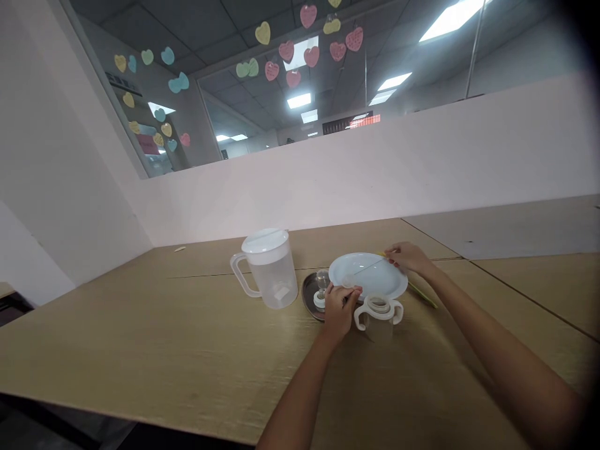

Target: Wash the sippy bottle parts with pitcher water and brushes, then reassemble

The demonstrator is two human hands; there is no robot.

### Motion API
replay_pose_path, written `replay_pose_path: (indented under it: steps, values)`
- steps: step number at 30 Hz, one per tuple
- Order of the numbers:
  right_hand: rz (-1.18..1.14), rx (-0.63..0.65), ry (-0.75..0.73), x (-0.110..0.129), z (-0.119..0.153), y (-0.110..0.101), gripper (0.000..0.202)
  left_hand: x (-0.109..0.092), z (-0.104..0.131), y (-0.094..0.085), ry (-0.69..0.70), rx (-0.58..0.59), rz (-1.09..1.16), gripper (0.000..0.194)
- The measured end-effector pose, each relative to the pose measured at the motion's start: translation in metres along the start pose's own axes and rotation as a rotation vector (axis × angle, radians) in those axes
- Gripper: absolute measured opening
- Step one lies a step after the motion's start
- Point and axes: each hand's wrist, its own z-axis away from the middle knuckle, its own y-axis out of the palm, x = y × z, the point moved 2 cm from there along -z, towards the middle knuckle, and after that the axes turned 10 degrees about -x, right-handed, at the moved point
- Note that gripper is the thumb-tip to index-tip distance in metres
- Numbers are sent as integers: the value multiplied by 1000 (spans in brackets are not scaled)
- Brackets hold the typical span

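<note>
Over the near left part of a white plate (375, 269), my left hand (341, 307) is closed on a small translucent piece (348, 281). My right hand (407, 257) pinches a thin rod (370, 266) at the plate's far right rim; the rod slants down across the plate toward the small piece. Just right of my left hand stands a clear cup (379, 315) with two white handles and an open top. A round metal dish (309, 294) is to the left, with a white-collared clear nipple-like part (321, 290) in it, partly behind my left hand.
A clear pitcher (276, 275) with a white lid stands left of the dish. A yellow-green stick (423, 295) lies right of the plate. Near the wall is a small pale piece (180, 249). Behind the table (187, 350) rises a white wall with a window bearing heart-shaped notes.
</note>
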Motion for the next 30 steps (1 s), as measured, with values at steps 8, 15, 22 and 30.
replay_pose_path:
  steps: [8, 15, 22, 30]
  values:
    - [184, -48, -91, 21, 13, -20, 48, 0, 0, 0, -9, 4, -12, 28]
    - [-141, 590, -499, 94, 66, -6, 36, 3, -1, 1, 16, 10, -35, 28]
    - [-246, 633, -527, 109, 76, 6, 30, 2, -3, 1, 28, 15, -46, 28]
    - [-141, 327, -498, 99, 61, 0, 32, -2, -5, -10, 128, -82, -16, 30]
